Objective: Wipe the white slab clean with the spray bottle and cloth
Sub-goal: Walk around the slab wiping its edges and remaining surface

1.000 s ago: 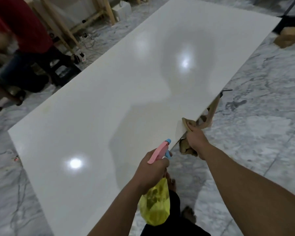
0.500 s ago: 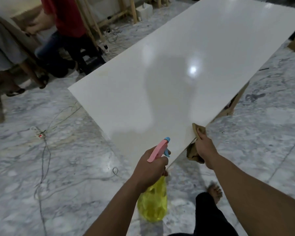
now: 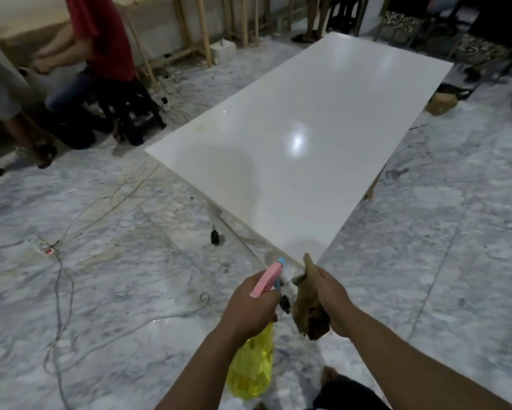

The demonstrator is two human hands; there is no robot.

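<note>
Glossy white slab (image 3: 302,137) sits on the marble floor (image 3: 101,291) stretching away from the camera, with its near corner pointing right at the two hands, which are close together just in front of that corner. Left hand (image 3: 250,306) is wrapped around the neck of the yellow spray bottle (image 3: 250,368), pink trigger head up and aimed toward the slab, while the right hand (image 3: 333,300) grips a bunched-up brown cloth (image 3: 306,306) hanging just beside the nozzle. Off to the left there's a white power strip (image 3: 41,247) with cables trailing over the floor, and a person in a red shirt (image 3: 101,34) back by the wooden frames.
</note>
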